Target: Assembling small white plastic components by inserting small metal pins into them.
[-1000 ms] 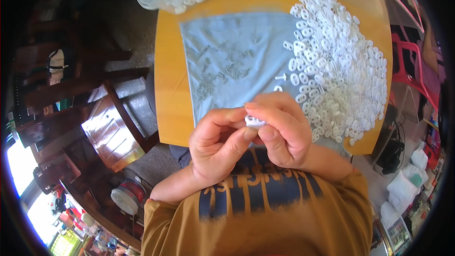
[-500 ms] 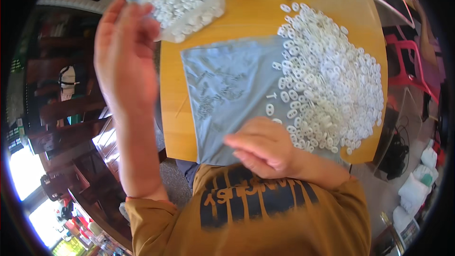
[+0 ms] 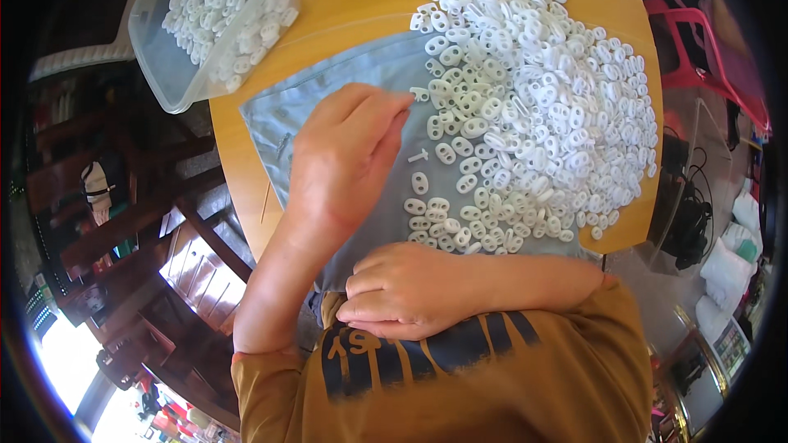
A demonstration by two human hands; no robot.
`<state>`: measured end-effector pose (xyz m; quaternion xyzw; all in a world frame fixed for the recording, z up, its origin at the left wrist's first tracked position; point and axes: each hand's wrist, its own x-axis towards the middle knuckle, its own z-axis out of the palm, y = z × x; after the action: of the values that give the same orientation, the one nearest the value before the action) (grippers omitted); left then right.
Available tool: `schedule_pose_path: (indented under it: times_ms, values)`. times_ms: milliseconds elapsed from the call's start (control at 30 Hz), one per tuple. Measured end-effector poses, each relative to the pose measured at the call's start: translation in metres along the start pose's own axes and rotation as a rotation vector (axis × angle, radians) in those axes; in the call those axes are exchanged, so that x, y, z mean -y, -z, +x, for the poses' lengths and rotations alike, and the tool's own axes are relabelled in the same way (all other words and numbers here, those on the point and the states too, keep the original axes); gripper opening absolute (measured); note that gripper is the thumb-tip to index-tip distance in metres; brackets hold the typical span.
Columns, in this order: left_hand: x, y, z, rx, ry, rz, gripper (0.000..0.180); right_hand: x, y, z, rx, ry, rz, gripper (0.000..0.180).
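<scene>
Reaching left hand (image 3: 349, 156) over blue-grey cloth (image 3: 279, 115), fingers extended, loosely open, tips just short of loose white plastic pieces (image 3: 525, 107) heaped on round wooden table (image 3: 361, 8). Nothing seen pinched; underside hidden. Right hand (image 3: 406, 291) curled shut near chest at cloth's near edge; contents cannot tell. Clear plastic tub (image 3: 176, 74) at table's far left edge, partly filled with same white pieces. Judging progress: tub holds smaller share, big heap remains on table, so bulk of sorting looks undone.
</scene>
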<state>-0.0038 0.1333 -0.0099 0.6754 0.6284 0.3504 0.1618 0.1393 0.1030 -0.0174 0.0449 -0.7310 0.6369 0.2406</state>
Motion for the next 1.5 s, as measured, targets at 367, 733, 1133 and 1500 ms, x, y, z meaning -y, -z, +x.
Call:
schedule_pose_path:
  times_ms: [367, 733, 1133, 1500]
  values:
    - [0.005, -0.013, 0.006, 0.106, -0.111, 0.267, 0.009, 0.004, 0.002, 0.005, 0.017, 0.008, -0.035, 0.01]
    - [-0.024, 0.042, -0.136, -0.295, 0.319, -0.002, 0.023, 0.006, 0.02, 0.02, -0.115, -0.201, -0.291, 0.018]
    - [-0.007, 0.02, -0.169, -0.42, 0.188, -0.094, 0.025, -0.009, 0.074, 0.059, -0.183, -0.349, -1.131, 0.007]
    - [-0.005, 0.022, -0.168, -0.433, 0.176, -0.108, 0.025, -0.027, 0.091, 0.076, -0.017, -0.453, -1.026, 0.006]
